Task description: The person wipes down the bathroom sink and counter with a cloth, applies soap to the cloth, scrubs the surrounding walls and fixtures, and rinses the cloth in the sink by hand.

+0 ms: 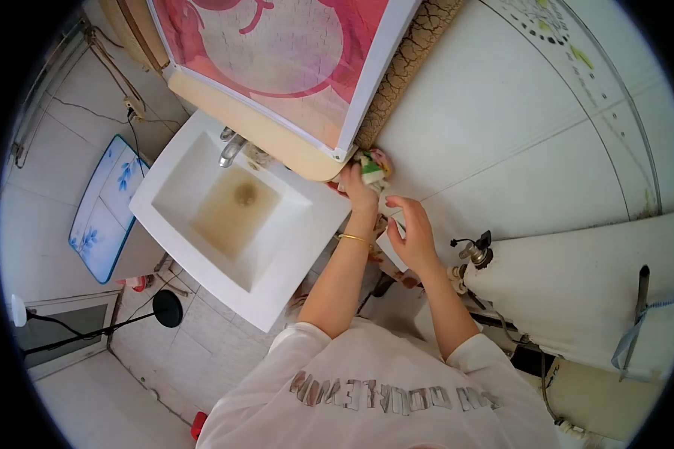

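My left hand (pixel 361 193), with a gold bangle (pixel 354 238) at its wrist, reaches to the back right corner of the white sink (pixel 286 288). It appears closed on a small green, white and red packet (pixel 374 169), slightly blurred, beside the cabinet's lower corner; some of its fingers are hidden. Just to the right, my right hand (pixel 418 238) is raised with thumb and fingers curved apart, holding nothing. Below it is a white flat-sided object (pixel 393 247), partly covered by the hand.
Brownish water lies in the basin under a metal faucet (pixel 232 150). A cabinet with a pink patterned door (pixel 277 52) overhangs the sink. At right are a white tank (pixel 577 277) and a valve (pixel 478 253). A blue-flowered panel (pixel 106 209) and a black round-based stand (pixel 167 308) are left.
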